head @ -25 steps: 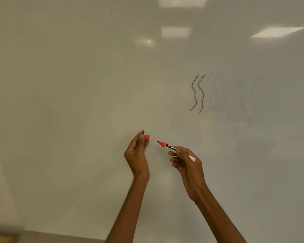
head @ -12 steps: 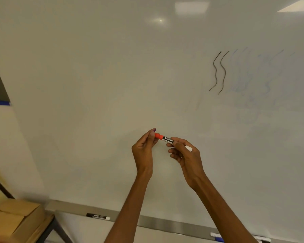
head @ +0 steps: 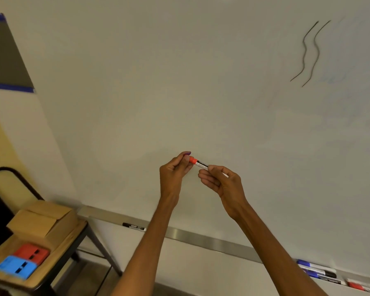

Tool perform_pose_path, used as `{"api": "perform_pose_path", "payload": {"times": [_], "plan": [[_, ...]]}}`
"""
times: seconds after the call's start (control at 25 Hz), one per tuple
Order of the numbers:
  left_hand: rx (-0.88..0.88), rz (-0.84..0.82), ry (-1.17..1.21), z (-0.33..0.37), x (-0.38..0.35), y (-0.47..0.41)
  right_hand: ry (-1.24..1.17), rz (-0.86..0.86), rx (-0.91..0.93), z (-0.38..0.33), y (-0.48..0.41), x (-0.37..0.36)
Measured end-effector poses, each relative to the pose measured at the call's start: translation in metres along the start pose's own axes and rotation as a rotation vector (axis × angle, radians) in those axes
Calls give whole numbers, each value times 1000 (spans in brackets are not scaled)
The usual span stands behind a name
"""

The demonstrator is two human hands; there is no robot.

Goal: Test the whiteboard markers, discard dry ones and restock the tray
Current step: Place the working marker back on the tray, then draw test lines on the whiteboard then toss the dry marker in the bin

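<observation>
I hold a red whiteboard marker (head: 201, 164) in front of the whiteboard (head: 179, 82). My right hand (head: 222, 182) grips its white barrel. My left hand (head: 174, 171) pinches the red cap at its left end; the cap sits on the marker. Two dark wavy test lines (head: 310, 54) show on the board at the upper right. Below, the metal tray (head: 201, 239) carries a black marker (head: 134, 226) at its left part and several markers (head: 320, 271), blue, black and red, at its right end.
A small wooden table (head: 58, 255) stands at the lower left with a cardboard box (head: 43, 218), a red block (head: 31, 253) and a blue block (head: 16, 267) on it. A dark chair back (head: 11, 174) curves behind it.
The cap was apart from the marker in my left hand; my hands came together and the cap is now on the tip. The view has tilted down and left, showing tray and table.
</observation>
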State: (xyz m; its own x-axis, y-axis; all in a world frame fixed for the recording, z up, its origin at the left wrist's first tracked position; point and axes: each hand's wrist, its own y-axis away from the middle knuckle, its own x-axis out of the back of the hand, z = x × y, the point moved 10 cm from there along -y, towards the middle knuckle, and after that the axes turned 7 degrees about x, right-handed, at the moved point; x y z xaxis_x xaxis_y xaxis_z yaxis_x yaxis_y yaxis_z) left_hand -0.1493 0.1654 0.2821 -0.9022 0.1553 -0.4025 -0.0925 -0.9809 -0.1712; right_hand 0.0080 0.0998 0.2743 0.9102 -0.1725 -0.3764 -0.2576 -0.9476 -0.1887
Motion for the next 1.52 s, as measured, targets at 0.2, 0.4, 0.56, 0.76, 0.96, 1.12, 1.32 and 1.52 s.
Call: {"api": "perform_pose_path", "payload": {"times": [0.2, 0.4, 0.56, 0.76, 0.96, 1.12, 1.32, 1.52], "plan": [[139, 85, -87, -27, 77, 2, 212, -75, -119, 53, 2, -16], [350, 277, -110, -77, 175, 34, 216, -9, -275, 135, 15, -19], [519, 445, -136, -130, 255, 73, 297, -10, -440, 212, 41, -28], [713, 585, -129, -190, 331, 138, 454, 9, -603, 308, 84, -24], [847, 685, -172, -221, 382, 180, 510, -49, -723, 370, 123, -34], [938, 781, -217, -232, 411, 205, 566, -122, -817, 398, 145, -41], [1043, 829, -311, -243, 426, 231, 679, -189, -844, 402, 154, -24], [989, 691, -357, -260, 383, 202, 650, -174, -776, 378, 141, -10]]}}
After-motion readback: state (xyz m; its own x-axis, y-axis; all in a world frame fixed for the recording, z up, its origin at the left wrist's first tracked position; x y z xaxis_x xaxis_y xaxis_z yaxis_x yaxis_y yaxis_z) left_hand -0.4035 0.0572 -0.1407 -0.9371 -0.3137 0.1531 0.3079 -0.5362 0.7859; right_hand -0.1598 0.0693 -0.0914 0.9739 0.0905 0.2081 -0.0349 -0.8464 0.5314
